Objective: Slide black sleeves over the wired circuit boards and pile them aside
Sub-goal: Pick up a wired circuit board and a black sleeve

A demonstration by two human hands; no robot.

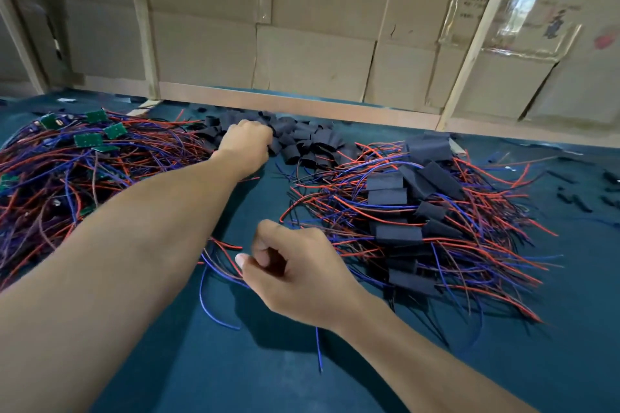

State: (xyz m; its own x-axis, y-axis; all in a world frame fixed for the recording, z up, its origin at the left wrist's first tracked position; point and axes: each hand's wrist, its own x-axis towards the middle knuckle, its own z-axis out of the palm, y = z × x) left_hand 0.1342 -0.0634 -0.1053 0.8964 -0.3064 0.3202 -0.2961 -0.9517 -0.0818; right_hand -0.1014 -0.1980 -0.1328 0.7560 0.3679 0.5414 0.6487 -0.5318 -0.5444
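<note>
A heap of short black sleeves (302, 141) lies at the far middle of the table. My left hand (246, 144) reaches into its left side, fingers curled down among the sleeves and fingertips hidden. On the left is a tangle of red and blue wires with bare green circuit boards (88, 139). To the right lies a pile of sleeved boards (398, 235) with wires fanned out. My right hand (295, 275) hovers in the near middle, fingers closed on a bundle of red and blue wires (218, 258) that trail leftward; any board in it is hidden.
The table has a dark teal mat (235, 362). A wooden rail (302, 104) and a cardboard wall (302, 54) close off the far edge. Loose black scraps (573, 201) lie at the far right. A stray blue wire (318, 352) lies near my right wrist.
</note>
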